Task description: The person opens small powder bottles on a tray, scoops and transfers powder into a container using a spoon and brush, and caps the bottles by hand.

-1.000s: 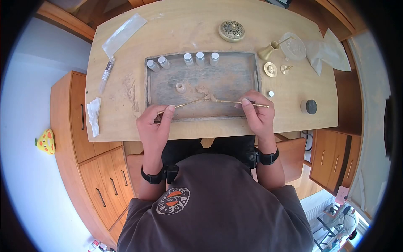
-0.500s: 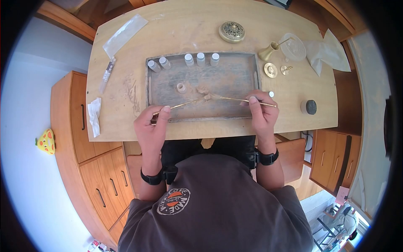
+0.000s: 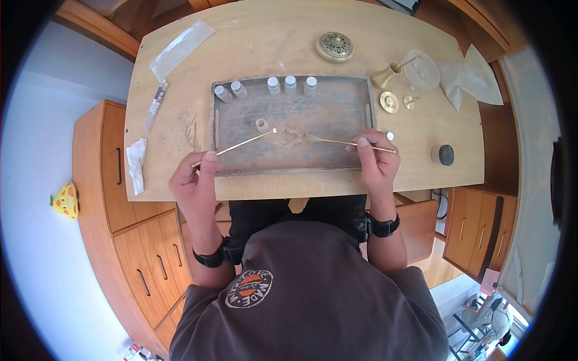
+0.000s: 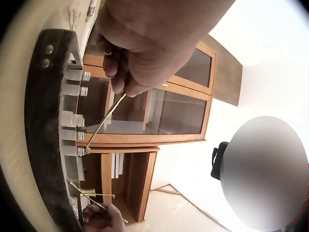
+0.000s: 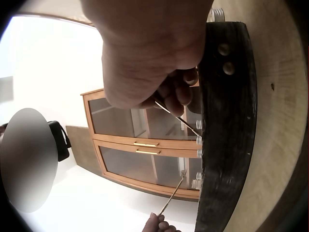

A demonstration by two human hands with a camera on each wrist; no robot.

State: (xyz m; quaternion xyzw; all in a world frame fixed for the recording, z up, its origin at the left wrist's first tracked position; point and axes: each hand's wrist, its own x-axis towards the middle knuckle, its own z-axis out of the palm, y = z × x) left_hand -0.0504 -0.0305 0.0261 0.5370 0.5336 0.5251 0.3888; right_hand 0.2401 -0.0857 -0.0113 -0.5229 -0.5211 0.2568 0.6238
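In the head view my left hand pinches a slim brass spoon between thumb and fingers. Its small tip is raised beside the mouth of an uncapped little bottle standing in the dark wooden tray. My right hand pinches a slender brass tool, whose far end lies at the right edge of a heap of brown powder. The left wrist view shows the spoon angled down from my fingers toward the tray.
Several white-capped bottles line the tray's back. Right of it are a brass vase, brass discs, a white cap and a dark-topped jar. A pierced brass burner sits behind. A crumpled tissue lies left.
My left hand has moved left, bringing the spoon's tip from the powder heap to beside the uncapped bottle. The right hand first shifted slightly right with its tool, then stayed nearly still.
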